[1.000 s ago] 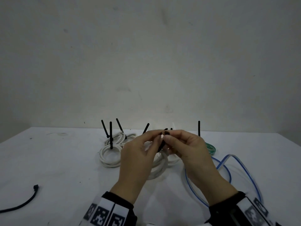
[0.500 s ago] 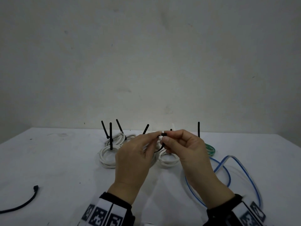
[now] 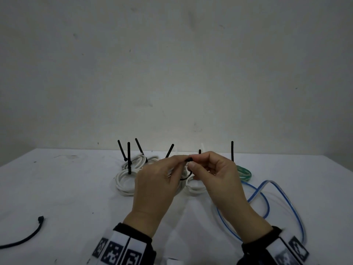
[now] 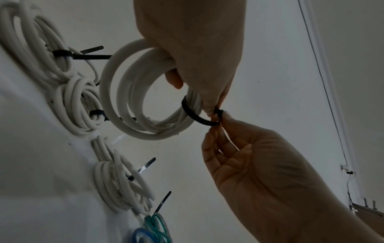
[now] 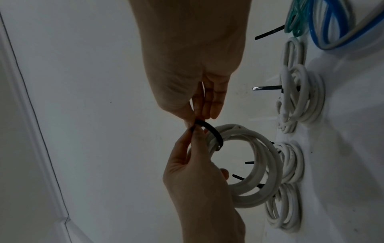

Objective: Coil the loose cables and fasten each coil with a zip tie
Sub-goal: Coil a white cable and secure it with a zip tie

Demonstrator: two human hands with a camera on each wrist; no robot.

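Note:
My left hand (image 3: 182,162) holds a white cable coil (image 4: 124,92) up off the white table (image 3: 57,188), its fingers curled round the strands. A black zip tie (image 4: 194,115) loops loosely round the coil near those fingers. Thumb and forefinger of the left hand pinch the tie's head. My right hand (image 3: 191,163) meets it from the right and pinches the tie's other end (image 5: 199,123). In the head view only the tie's head (image 3: 189,159) and part of its loop show between the hands; the coil is mostly hidden behind the left hand.
Several white coils (image 3: 126,181) lie behind the hands, tied with black zip ties whose tails (image 3: 129,157) stick up. A tied green coil (image 3: 244,172) and a loose blue cable (image 3: 267,197) lie to the right. A black cable end (image 3: 28,236) lies front left.
Both hands have drifted slightly left and up, still pinched together on the tie. The held coil, earlier hanging below the hands, now sits higher behind the left hand.

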